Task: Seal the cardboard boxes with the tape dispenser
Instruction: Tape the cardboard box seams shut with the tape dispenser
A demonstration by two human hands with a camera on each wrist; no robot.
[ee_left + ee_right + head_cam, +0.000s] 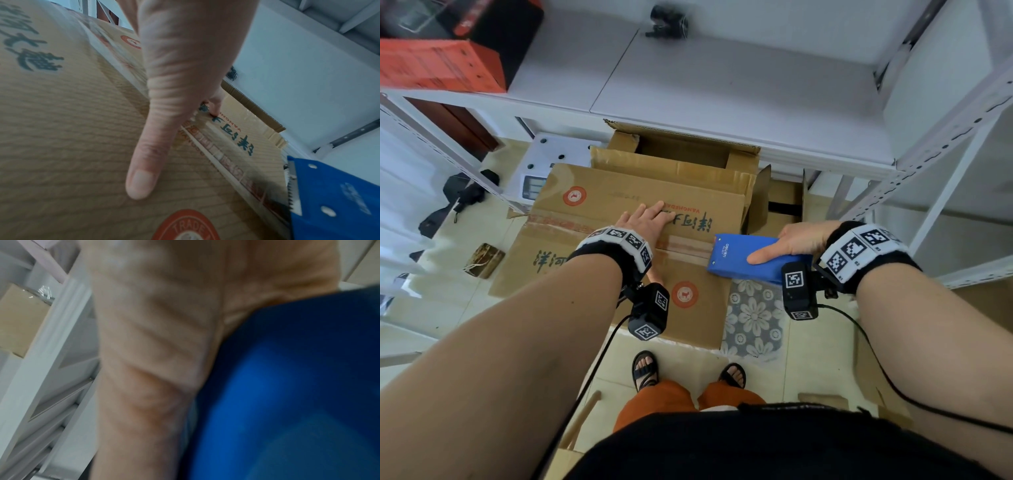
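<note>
L hand: we're pressing it flat, fingers straight, on the cardboard box beyond the seam, prob. pinning flaps level.
R hand: we're gripping the blue tape dispenser, thumb along top.
Dispenser: sitting at seam's R end, toothed blade facing the L hand.
Tape: lying along seam betw. both hands.

Box: matt brown corrugated cardboard w/ glossy clear tape; dispenser: smooth blue plastic, serrated metal blade.

White metal shelving spans twelve o'clock over a pale tiled floor; a floral mat lies at centre, an orange box at eleven o'clock.
</note>
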